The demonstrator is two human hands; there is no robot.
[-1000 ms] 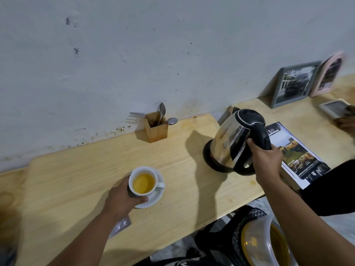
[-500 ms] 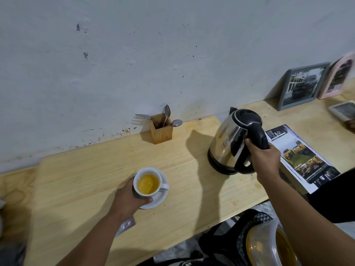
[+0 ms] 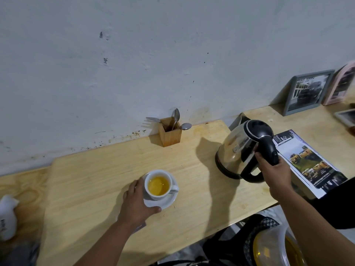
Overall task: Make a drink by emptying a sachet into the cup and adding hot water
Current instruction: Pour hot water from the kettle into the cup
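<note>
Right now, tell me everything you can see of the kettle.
The kettle has a shiny steel body, a black lid with a silver ring, a black handle and a dark base ring. It stands nearly upright on the wooden table, lid shut, beside a brochure. The right hand grips its handle.

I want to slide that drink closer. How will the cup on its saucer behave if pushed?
The cup looks nearly full, so a jolt would probably slosh it. It sits loose on the saucer and may shift. Both look ceramic, likely fragile.
</note>
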